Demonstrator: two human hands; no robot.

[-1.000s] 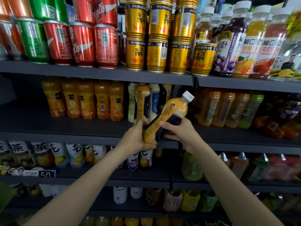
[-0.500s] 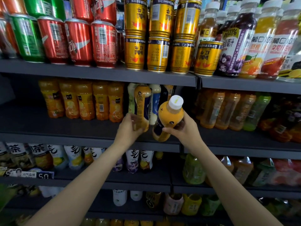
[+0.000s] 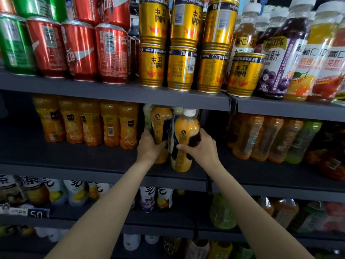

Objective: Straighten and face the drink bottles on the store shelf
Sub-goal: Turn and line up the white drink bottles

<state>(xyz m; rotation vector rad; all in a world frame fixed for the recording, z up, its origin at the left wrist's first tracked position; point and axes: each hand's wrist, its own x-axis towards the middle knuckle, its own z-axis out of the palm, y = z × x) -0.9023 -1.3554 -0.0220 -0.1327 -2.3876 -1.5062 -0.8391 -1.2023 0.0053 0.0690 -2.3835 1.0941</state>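
Two orange drink bottles with dark blue labels stand side by side at the middle of the second shelf (image 3: 74, 156). My right hand (image 3: 200, 146) grips the right bottle (image 3: 185, 131), which has a white cap and stands upright near the shelf's front edge. My left hand (image 3: 149, 144) grips the left bottle (image 3: 160, 120) around its label; that bottle's cap is hidden under the shelf above. More bottles of the same kind stand behind these two, mostly hidden.
A row of orange juice bottles (image 3: 87, 122) stands left of my hands, amber and green bottles (image 3: 267, 137) to the right. Red, green and gold cans (image 3: 183, 68) and juice bottles (image 3: 280, 58) fill the shelf above. Lower shelves hold more bottles.
My right hand has brought the tilted white-capped bottle down and stood it upright on the shelf. My left hand moved from that bottle to the neighbouring one. The camera has moved closer.
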